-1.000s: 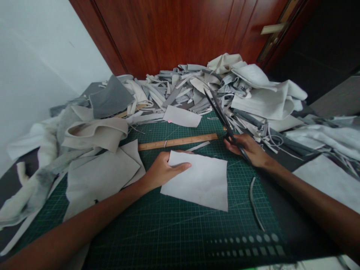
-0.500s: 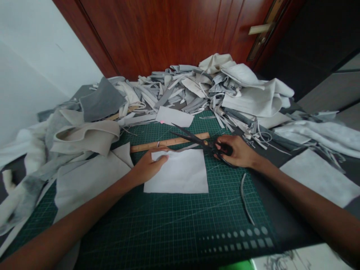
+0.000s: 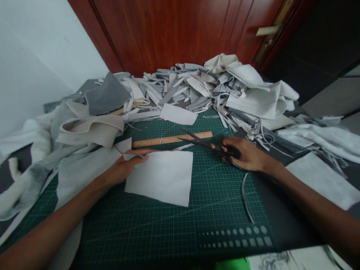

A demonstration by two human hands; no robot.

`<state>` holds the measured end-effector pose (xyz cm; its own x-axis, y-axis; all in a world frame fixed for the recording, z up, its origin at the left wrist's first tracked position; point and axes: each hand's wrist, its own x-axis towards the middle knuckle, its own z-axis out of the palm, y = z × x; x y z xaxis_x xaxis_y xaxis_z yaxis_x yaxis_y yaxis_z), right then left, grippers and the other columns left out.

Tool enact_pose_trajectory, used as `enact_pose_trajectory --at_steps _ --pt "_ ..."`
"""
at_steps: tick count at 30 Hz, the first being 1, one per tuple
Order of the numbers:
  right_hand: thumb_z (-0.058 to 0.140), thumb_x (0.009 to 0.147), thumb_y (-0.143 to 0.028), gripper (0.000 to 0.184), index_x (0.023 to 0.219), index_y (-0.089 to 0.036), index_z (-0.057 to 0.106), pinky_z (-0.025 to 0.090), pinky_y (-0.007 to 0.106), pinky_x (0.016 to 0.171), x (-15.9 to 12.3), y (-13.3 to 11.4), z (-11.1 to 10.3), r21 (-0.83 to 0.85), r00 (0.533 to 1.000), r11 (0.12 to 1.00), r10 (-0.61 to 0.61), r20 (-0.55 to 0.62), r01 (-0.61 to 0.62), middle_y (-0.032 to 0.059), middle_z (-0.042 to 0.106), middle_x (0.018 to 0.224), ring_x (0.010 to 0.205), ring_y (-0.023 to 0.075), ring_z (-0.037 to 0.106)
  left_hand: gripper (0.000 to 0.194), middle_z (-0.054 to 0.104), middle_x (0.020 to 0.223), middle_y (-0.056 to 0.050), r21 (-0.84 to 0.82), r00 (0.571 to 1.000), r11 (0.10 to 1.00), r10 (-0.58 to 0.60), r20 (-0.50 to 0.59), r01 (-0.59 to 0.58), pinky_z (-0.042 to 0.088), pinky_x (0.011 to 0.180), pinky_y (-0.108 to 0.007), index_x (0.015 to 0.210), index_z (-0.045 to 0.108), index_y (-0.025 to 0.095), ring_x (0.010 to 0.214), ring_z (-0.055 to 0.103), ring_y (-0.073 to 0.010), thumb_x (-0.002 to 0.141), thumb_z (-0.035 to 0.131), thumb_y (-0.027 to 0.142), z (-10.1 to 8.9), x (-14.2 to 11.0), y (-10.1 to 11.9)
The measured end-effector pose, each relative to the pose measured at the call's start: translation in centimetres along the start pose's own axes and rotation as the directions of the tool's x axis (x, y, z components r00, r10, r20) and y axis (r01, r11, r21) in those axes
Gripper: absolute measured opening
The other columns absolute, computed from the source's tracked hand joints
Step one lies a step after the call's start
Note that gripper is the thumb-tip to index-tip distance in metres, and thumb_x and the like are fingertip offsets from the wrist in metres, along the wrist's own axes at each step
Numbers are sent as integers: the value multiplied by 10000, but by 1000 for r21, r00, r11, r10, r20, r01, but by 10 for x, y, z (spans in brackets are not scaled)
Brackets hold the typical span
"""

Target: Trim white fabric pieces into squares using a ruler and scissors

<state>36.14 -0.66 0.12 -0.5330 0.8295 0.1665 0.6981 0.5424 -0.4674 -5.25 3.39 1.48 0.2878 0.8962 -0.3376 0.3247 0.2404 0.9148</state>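
We can read no words or numbers; the marks on the ruler [image 3: 171,140] are too small for us. The mat [image 3: 157,232] shows printed circles and squares.

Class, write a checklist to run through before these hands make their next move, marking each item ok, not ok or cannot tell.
1. Left hand holding the white piece: ok.
2. Right hand holding the scissors: ok.
3. Blades parted: ok, slightly open.
4. Blades apart from the left thumb: ok.
5. Wooden ruler away from the blades: not ok, they overlap in view.
6. Grip behind the white piece: cannot tell, hidden.
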Motion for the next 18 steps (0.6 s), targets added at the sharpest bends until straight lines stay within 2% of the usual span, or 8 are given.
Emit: enact_pose_trajectory --at_steps 2,6,8,14,18 --pt "594 798 -255 129 828 -227 472 368 333 662 -5 -4 -1 -23 1000 1000 -17 18 17 42 548 778 706 218 503 357 780 729 -39 4 1000 1000 13 -8 -13 539 627 -273 1090 788 141 712 707 -221 820 756 372 -2 0 -2" --pt "602 781 -301 157 831 -229 472 371 353 669 -8 -10 -2 -67 999 998 8 46 -5 52 552 785 704 231 507 372 814 1069 -76 36 980 992 115 161 -123 530 674 -264 1198 774 159 795 716 -209 901 681 362 -5 2 -5" --pt "605 784 -316 163 840 -225 482 375 354 670 -8 -13 -4 -83 997 996 30 65 -25 61 564 801 718 236 522 375 797 1154 -82 52 963 984 158 218 -173 527 690 -265 1236 762 171 828 719 -212 935 643 361 -7 3 -5" --pt "597 793 -316 158 836 -223 477 387 350 670 -7 -16 -7 -128 995 991 34 90 -22 70 574 815 739 238 535 372 816 1061 -61 73 947 969 214 241 -237 541 813 -305 1298 730 186 899 719 -223 981 600 332 -9 5 -7" --pt "599 794 -320 158 840 -218 487 397 353 668 -9 -13 -8 -119 993 992 45 110 -32 72 575 825 734 237 543 371 807 1115 -66 45 923 957 262 283 -285 543 862 -326 1302 730 200 960 722 -240 997 597 365 -8 7 -7"
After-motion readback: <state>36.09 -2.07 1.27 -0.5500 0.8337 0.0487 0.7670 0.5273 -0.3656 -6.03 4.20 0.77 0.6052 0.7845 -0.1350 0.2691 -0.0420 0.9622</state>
